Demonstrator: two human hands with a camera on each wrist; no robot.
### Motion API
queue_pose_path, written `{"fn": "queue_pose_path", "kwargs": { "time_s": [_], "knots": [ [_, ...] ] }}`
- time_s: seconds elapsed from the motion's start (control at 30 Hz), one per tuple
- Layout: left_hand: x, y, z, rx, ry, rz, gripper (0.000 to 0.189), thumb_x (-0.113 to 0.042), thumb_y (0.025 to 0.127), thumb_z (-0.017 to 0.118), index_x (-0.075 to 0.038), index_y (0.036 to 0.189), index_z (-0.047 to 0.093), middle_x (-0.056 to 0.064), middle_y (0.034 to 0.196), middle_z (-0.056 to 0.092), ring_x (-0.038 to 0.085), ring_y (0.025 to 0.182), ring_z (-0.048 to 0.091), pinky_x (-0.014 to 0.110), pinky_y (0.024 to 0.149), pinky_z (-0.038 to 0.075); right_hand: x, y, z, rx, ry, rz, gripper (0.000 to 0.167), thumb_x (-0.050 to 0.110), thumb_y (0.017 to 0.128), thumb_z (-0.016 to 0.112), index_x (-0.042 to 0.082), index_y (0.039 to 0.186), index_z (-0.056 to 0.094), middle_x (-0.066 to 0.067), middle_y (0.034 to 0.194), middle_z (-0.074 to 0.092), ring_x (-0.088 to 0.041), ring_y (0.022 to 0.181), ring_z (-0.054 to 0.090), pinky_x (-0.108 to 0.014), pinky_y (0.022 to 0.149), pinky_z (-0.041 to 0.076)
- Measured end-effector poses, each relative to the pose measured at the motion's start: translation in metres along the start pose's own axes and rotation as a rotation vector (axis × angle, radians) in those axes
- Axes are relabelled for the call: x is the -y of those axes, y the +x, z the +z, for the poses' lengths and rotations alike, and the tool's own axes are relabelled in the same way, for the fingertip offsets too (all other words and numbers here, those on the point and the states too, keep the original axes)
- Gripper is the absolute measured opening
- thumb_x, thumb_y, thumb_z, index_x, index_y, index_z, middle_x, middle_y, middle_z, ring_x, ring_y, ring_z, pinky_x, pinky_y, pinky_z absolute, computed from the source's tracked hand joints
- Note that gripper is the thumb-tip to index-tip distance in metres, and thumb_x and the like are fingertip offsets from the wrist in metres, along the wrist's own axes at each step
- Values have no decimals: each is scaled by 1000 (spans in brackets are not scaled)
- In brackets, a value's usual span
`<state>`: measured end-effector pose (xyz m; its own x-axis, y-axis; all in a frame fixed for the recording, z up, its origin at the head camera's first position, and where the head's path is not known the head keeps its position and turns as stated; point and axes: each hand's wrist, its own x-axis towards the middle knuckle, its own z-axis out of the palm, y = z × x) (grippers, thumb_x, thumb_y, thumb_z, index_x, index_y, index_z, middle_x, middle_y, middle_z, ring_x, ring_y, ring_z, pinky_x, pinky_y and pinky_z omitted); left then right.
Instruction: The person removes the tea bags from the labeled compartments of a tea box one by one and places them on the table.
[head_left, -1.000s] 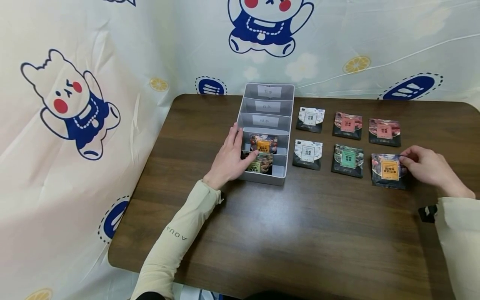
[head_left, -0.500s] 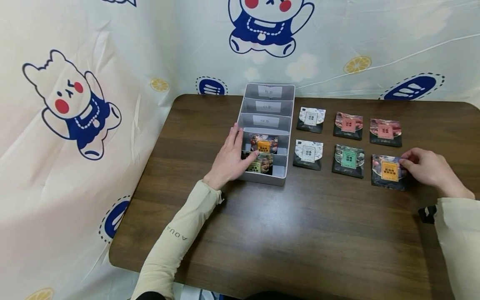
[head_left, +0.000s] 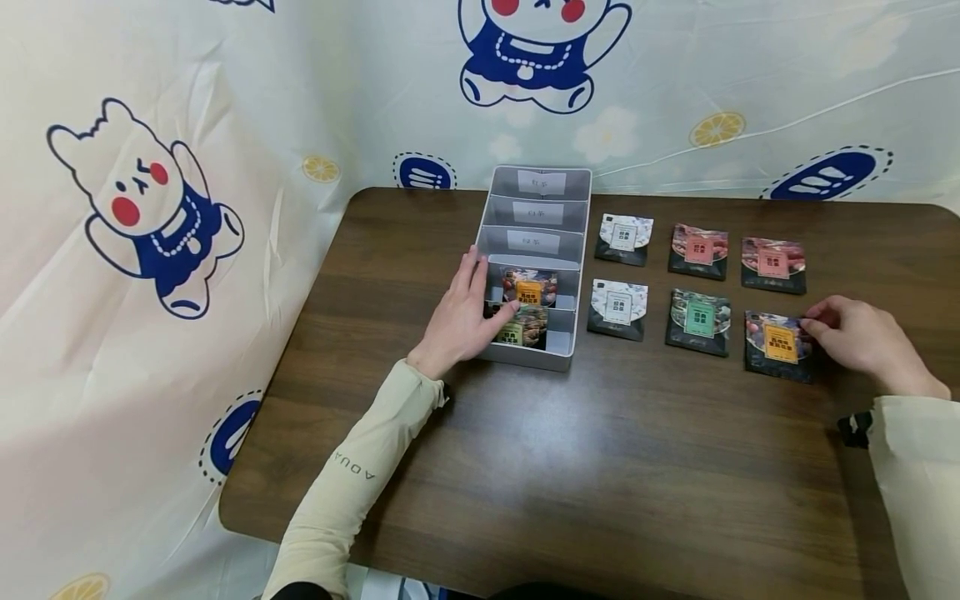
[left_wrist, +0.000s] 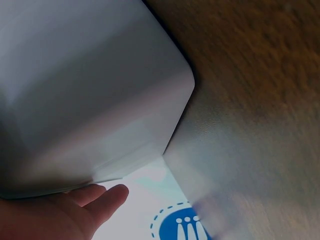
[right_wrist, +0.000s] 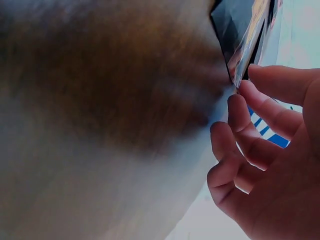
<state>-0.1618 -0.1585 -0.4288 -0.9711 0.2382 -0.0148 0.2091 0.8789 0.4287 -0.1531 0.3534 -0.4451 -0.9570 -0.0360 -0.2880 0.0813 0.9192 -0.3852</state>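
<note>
My right hand [head_left: 862,337] pinches the right edge of a dark tea sachet with an orange label [head_left: 780,345] between thumb and forefinger. In the right wrist view the thumb and forefinger meet at a corner of the sachet [right_wrist: 240,45], the other fingers loosely bent. My left hand [head_left: 465,321] rests along the left side of a grey divided box [head_left: 528,358], fingers straight and thumb over its rim. The box's front compartments hold an orange-labelled sachet [head_left: 528,287] and a green-labelled one [head_left: 525,329], the latter partly behind the thumb.
Right of the box lie two white sachets [head_left: 622,239], two red ones [head_left: 699,250] and a green one [head_left: 697,322]. Paper labels [head_left: 537,213] mark the box's three rear compartments. A printed curtain [head_left: 660,83] hangs behind the wooden table [head_left: 637,467].
The orange-labelled sachet in my right hand has tilted slightly, its upper edge shifting a little toward me. My left hand has stayed at the box.
</note>
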Motion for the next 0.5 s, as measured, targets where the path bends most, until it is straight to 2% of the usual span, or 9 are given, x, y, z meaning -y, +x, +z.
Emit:
{"fn": "queue_pose_path", "kwargs": {
  "time_s": [0.37, 0.5],
  "knots": [
    [-1, 0, -1, 6, -4, -4, 90, -65, 92, 40, -5, 155, 15, 5, 164, -6, 23, 152, 5, 43, 119, 21, 6, 1, -2, -27, -6, 4, 41, 25, 101, 46, -14, 113, 51, -36, 100, 54, -41, 82, 50, -53, 69, 42],
    [-1, 0, -1, 10, -8, -9, 90, -65, 93, 39, -6, 155, 14, 4, 164, -6, 23, 152, 4, 43, 120, 21, 15, 2, -2, -65, -1, -24, 40, 24, 100, 46, -13, 113, 52, -36, 100, 55, -42, 83, 51, -53, 68, 41]
  ]
}}
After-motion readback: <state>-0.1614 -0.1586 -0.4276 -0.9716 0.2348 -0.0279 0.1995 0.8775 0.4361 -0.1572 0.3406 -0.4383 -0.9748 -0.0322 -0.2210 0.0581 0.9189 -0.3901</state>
